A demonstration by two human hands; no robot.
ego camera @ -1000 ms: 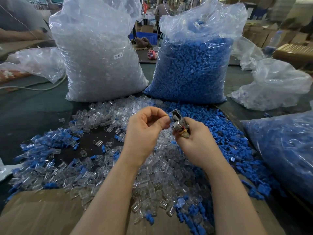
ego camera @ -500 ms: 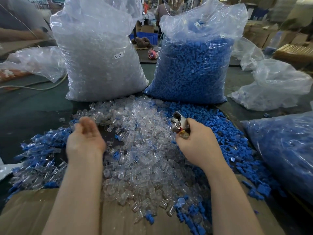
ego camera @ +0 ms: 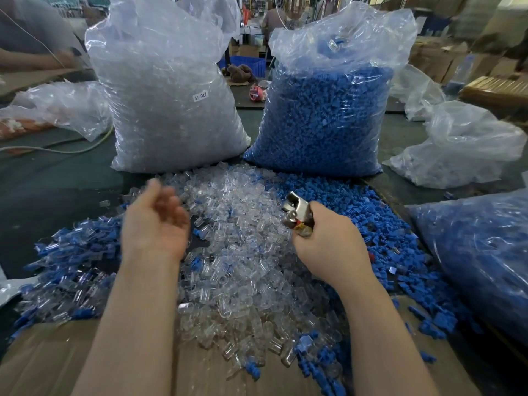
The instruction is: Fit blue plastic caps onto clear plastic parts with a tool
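**Hands over the heap, tool in the right**

While the right hand [ego camera: 328, 244] grips a small metal tool [ego camera: 297, 214], its fingers curled tight round the lower part so that only the shiny head sticks up, the left hand [ego camera: 155, 224] hangs above the parts with the palm turned inward and the fingers loosely bent, blurred, holding nothing I can see; both hover over a spread of clear plastic parts [ego camera: 243, 267] that covers the middle of the table [ego camera: 51, 181]; loose blue caps [ego camera: 371, 224] lie in a drift to the right of them, touching and mixing at the edge; at the left lies a pile of clear pieces with blue on them [ego camera: 71, 252]; a sheet of brown cardboard [ego camera: 43, 358] lies under the near side of the heap. Behind the heap stand two tall plastic sacks, side by side: a bag of clear parts [ego camera: 171, 95] bearing a small white label, and a bag of blue caps [ego camera: 323, 118]; a third bag holding blue pieces [ego camera: 480, 252] lies at the right edge; slack, mostly empty bags sit farther off on both sides.
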